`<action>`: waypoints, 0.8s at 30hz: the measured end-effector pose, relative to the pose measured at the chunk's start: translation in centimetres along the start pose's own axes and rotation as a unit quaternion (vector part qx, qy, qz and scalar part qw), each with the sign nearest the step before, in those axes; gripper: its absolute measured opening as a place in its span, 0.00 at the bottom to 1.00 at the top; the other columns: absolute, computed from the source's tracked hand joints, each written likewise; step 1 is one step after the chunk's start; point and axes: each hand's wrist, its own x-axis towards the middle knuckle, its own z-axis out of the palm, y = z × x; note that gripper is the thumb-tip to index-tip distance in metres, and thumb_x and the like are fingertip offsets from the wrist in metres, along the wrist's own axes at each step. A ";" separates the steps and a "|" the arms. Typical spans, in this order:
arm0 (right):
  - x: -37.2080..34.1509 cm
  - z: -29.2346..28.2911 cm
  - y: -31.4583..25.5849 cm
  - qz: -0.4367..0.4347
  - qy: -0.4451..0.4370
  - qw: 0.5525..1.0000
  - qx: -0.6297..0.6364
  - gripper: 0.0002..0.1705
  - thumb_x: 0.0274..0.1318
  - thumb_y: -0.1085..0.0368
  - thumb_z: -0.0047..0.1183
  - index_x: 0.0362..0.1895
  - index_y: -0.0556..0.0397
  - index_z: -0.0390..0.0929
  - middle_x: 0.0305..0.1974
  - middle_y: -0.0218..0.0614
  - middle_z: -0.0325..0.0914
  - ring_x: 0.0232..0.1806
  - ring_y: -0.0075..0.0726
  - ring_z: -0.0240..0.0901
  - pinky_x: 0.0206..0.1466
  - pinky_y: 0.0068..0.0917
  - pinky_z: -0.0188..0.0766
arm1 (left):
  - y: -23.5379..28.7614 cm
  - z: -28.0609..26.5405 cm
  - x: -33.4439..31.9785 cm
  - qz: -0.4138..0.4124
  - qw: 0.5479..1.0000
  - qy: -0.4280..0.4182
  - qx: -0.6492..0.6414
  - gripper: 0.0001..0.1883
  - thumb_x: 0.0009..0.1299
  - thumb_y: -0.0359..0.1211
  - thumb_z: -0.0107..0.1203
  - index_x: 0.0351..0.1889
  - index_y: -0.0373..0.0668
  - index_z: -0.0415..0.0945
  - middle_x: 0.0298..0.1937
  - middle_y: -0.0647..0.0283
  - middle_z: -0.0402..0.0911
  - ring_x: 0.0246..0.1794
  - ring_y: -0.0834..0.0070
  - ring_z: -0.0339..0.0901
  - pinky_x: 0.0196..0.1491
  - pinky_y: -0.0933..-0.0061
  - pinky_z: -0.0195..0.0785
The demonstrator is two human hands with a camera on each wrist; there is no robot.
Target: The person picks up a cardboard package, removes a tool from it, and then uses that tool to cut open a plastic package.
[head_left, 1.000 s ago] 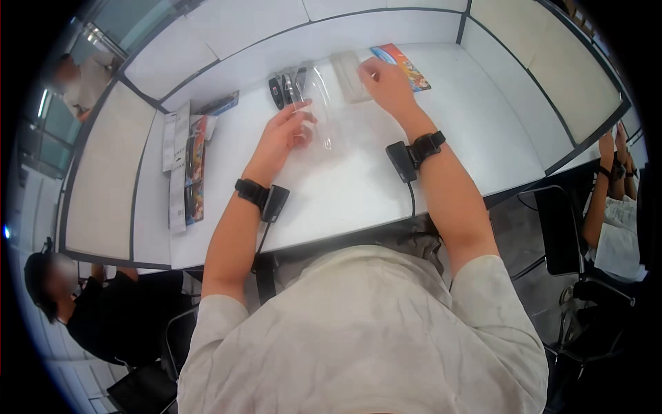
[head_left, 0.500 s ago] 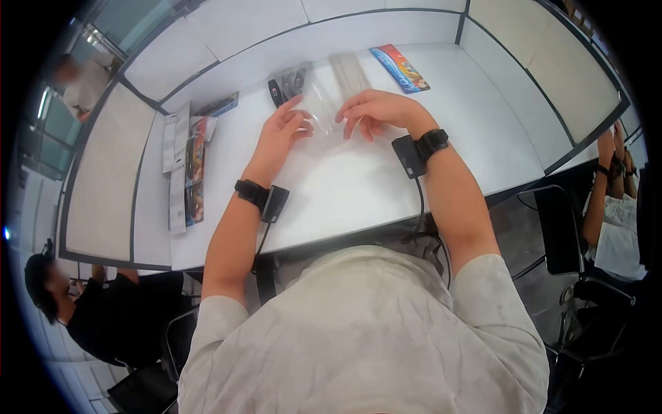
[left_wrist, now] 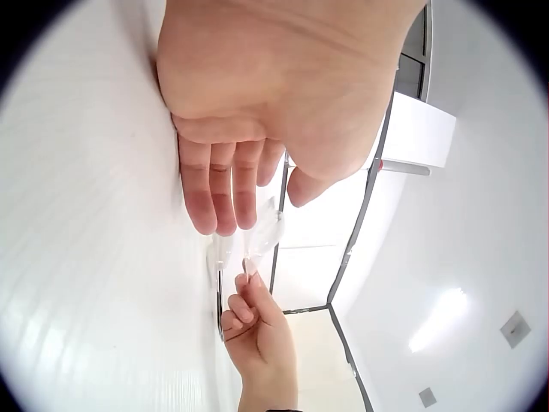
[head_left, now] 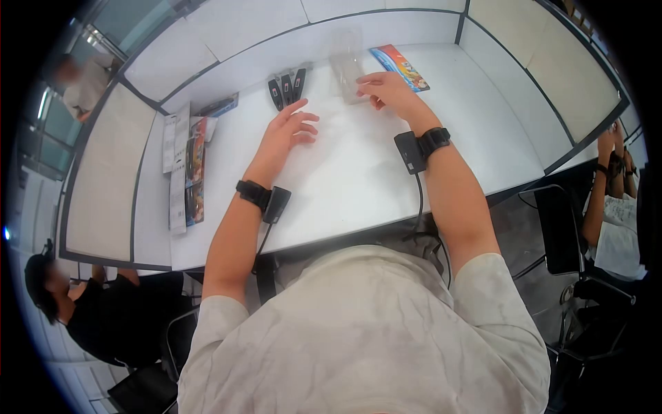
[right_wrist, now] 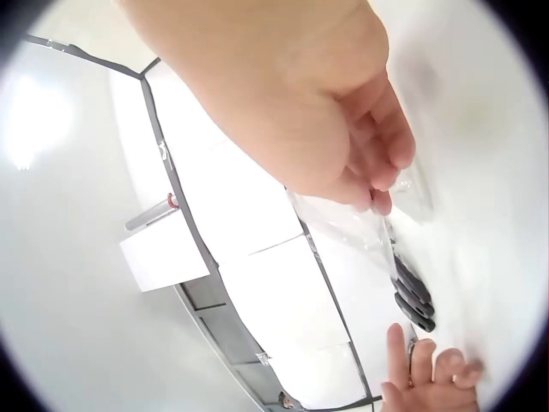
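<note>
Pale short-sleeved shirt (head_left: 358, 331), apparently creased; black wrist straps (head_left: 434, 141), boxy dark modules (head_left: 409, 153), thin black cables (head_left: 420, 200).

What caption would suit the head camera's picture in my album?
Right hand pinching clear plastic, left hand empty near three black handles on a white desk.

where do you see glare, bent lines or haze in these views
Head view: partition bowed by the wide lens, corners black, clear plastic in the right hand hazy; left wrist view: ceiling light blown out, corners dark; right wrist view: glare near the left edge, white tabletop washed out on the right.
</note>
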 end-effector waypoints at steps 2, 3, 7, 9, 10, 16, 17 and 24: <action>0.7 -0.2 1.1 -0.002 0.025 1.000 -0.011 0.23 0.61 0.63 0.59 0.57 0.64 0.80 0.36 0.34 0.85 0.23 0.21 0.68 0.27 0.21 0.68 | 0.1 0.0 -0.1 -0.002 1.000 -0.003 -0.003 0.28 0.80 0.36 0.47 0.74 0.32 0.59 0.54 0.54 0.82 0.45 0.71 0.79 0.49 0.69 0.76; 0.9 -0.2 1.2 0.003 0.038 0.999 -0.027 0.24 0.60 0.62 0.59 0.57 0.63 0.81 0.35 0.34 0.86 0.23 0.22 0.70 0.27 0.22 0.70 | 0.2 0.1 -0.1 -0.003 1.000 -0.004 -0.005 0.28 0.80 0.36 0.47 0.74 0.32 0.59 0.54 0.54 0.82 0.45 0.71 0.79 0.49 0.70 0.76; 1.3 -0.2 1.7 0.005 0.080 0.993 -0.087 0.24 0.60 0.60 0.59 0.58 0.59 0.81 0.33 0.35 0.86 0.23 0.26 0.74 0.26 0.26 0.72 | 0.5 0.3 -0.5 0.000 1.000 -0.014 0.003 0.26 0.80 0.34 0.46 0.74 0.34 0.61 0.55 0.54 0.81 0.47 0.72 0.78 0.49 0.72 0.74; 1.4 -0.2 1.9 -0.002 0.100 0.988 -0.119 0.24 0.60 0.60 0.59 0.59 0.57 0.81 0.33 0.36 0.85 0.25 0.29 0.76 0.28 0.28 0.74 | 0.6 0.3 -0.4 -0.007 1.000 -0.011 0.001 0.26 0.80 0.34 0.46 0.74 0.35 0.62 0.55 0.54 0.81 0.47 0.72 0.78 0.50 0.72 0.74; 1.5 -0.2 2.1 -0.004 0.111 0.984 -0.138 0.24 0.60 0.60 0.58 0.59 0.56 0.81 0.34 0.37 0.86 0.26 0.32 0.78 0.30 0.30 0.75 | 0.6 0.3 -0.4 -0.006 1.000 -0.012 0.002 0.26 0.80 0.34 0.46 0.74 0.35 0.62 0.55 0.54 0.81 0.47 0.72 0.78 0.50 0.72 0.74; 2.5 -0.2 4.1 -0.081 0.212 0.927 -0.299 0.22 0.58 0.59 0.61 0.57 0.45 0.82 0.46 0.38 0.84 0.51 0.44 0.79 0.54 0.40 0.75 | 0.7 0.4 -0.4 -0.005 1.000 -0.015 0.006 0.26 0.80 0.34 0.46 0.74 0.35 0.62 0.55 0.54 0.81 0.47 0.72 0.78 0.50 0.72 0.74; 1.9 0.2 3.3 -0.061 0.224 0.921 -0.312 0.21 0.57 0.58 0.62 0.56 0.42 0.82 0.50 0.38 0.83 0.56 0.45 0.77 0.58 0.41 0.73 | 0.6 0.3 -0.4 -0.005 1.000 -0.016 0.005 0.26 0.81 0.34 0.46 0.74 0.35 0.62 0.55 0.54 0.81 0.47 0.72 0.78 0.50 0.72 0.74; 1.3 1.7 3.7 -0.242 0.135 0.868 -0.412 0.24 0.55 0.56 0.65 0.58 0.36 0.82 0.62 0.40 0.75 0.64 0.47 0.70 0.66 0.42 0.69 | 0.4 0.2 -0.3 0.003 1.000 -0.019 0.007 0.27 0.80 0.36 0.47 0.73 0.32 0.61 0.54 0.53 0.82 0.45 0.72 0.79 0.48 0.72 0.75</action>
